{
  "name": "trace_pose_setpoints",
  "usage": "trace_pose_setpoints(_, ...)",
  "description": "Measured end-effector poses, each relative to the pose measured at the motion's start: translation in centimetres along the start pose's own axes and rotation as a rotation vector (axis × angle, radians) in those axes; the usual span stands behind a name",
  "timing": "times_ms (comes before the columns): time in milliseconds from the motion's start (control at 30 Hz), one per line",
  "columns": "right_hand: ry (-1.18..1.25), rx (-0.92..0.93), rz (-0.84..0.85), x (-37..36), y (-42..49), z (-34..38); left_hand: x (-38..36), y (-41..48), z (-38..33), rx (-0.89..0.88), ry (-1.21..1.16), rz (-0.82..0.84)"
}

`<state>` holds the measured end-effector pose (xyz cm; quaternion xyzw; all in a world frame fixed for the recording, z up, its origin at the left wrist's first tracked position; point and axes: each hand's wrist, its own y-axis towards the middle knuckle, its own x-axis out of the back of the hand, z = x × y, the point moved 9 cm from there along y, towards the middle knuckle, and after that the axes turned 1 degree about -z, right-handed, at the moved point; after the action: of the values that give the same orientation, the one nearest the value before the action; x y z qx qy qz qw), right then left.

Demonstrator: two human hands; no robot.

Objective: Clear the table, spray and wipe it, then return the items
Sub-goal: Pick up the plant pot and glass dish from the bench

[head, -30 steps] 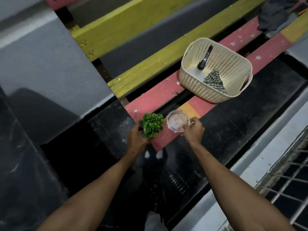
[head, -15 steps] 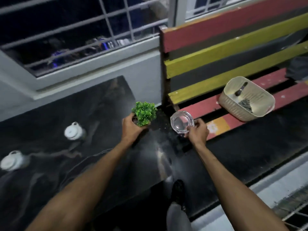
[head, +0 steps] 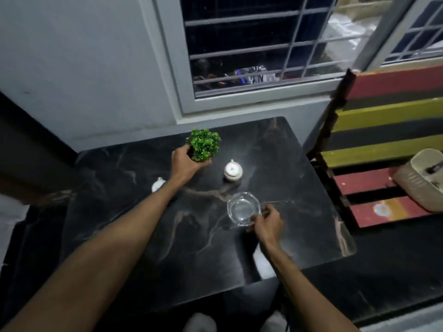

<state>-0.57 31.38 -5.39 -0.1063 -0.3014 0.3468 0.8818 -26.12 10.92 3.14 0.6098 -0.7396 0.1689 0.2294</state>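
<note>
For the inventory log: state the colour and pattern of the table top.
Table top: black with pale marble-like veins; head view.

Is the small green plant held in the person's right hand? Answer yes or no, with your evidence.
No, the left hand grips the green plant, while the right hand holds the clear glass dish.

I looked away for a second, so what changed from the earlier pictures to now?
Both hands carried their things from the bench to over the black table: the left hand with the small green plant, the right hand with the glass dish. Neither grip changed; the basket stayed on the bench.
</note>
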Motion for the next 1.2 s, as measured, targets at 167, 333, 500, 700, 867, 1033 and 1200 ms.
trace_pose_setpoints(167, -0.021, -0.009, 0.044, -6.6, -3.2, -0.3, 1.9, 2.7, 5.9, 0.125, 0.015, 0.017)
trace_pose_setpoints(333, -0.055, 0.002, 0.032, -9.4, -3.4, -0.6, 0.4, 5.3, 10.1, 0.241, 0.022, 0.009)
trace_pose_setpoints(500, -0.098, 0.004, 0.007, -10.2, -2.7, -0.6, -2.0, 7.0, 12.1, 0.302, 0.038, 0.09)
trace_pose_setpoints(700, -0.151, -0.02, 0.021, -10.6, -1.9, -1.0, -3.5, 7.4, 12.9, 0.386, 0.008, 0.088)
trace_pose_setpoints(867, -0.17, -0.01, 0.056, -10.9, -1.7, -1.2, -3.7, 7.0, 13.2, 0.398, -0.042, 0.039)
trace_pose_setpoints(1033, -0.149, -0.011, 0.107, -11.2, -1.8, -2.1, -3.8, 6.6, 13.1, 0.424, -0.086, 0.021)
trace_pose_setpoints(1200, -0.134, -0.005, 0.114, -11.3, -1.6, -2.3, -4.2, 6.7, 13.4, 0.422, -0.086, 0.013)
